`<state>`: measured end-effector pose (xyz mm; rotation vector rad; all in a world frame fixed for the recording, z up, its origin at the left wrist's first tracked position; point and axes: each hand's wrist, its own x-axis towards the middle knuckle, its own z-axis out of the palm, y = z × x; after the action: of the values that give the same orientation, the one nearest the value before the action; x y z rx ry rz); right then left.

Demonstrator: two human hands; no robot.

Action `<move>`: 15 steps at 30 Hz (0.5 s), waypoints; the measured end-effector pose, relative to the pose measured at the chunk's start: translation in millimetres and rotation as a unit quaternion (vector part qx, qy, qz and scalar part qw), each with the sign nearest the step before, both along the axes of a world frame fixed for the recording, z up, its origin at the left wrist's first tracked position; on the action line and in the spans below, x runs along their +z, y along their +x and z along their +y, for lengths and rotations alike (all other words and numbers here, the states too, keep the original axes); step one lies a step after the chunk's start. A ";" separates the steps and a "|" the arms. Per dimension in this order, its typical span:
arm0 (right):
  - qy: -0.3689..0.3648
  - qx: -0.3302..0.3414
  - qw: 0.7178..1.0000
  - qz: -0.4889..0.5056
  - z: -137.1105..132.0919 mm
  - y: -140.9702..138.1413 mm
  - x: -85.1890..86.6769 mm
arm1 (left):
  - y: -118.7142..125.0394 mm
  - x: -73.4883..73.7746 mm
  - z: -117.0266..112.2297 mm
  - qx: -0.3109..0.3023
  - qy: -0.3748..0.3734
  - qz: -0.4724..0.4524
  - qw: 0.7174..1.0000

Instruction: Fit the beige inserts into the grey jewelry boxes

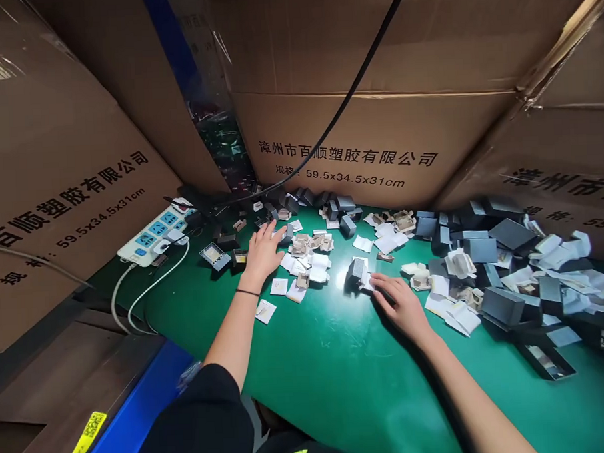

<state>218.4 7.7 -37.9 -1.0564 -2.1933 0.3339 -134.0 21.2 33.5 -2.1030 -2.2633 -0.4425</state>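
My left hand reaches over the far left part of the green table, its fingers stretched out and apart. Just right of its index finger and beyond its thumb is a small dark grey box; I cannot tell whether they touch. My right hand is low over the table's middle, with thumb and fingertips closed at the edge of a white paper slip. Against that slip stands another grey box. Between the hands lies a loose pile of white slips and beige inserts.
Dark boxes and papers are heaped on the right. A white power strip with cables lies at the left, near a small device with a display. Tall cartons wall the table's back and sides. A black cable hangs across.
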 end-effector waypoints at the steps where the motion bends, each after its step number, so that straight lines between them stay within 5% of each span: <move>1: -0.003 0.000 1.000 -0.001 -0.1 0.2 0.0 | 0.5 1.0 4.9 0.025 -0.041 0.020 0.999; 4: -0.008 0.002 1.000 -0.002 0.0 0.4 -0.2 | -11.3 3.0 6.6 0.122 -0.106 0.042 0.986; 8: -0.009 0.004 1.000 0.002 0.9 -0.7 -0.3 | -28.8 7.0 -3.9 0.136 -0.152 0.030 0.979; 11: -0.013 -0.006 1.000 0.004 1.2 -1.8 -0.9 | -26.3 17.1 12.2 0.155 -0.070 0.016 0.985; 15: -0.009 -0.006 1.000 0.004 1.3 -1.7 -3.5 | -15.8 35.5 74.7 0.159 0.077 -0.066 0.982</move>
<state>216.7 9.0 -41.3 -1.0747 -2.1796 0.3527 -149.8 95.9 69.0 -1.6453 -2.4834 -0.7303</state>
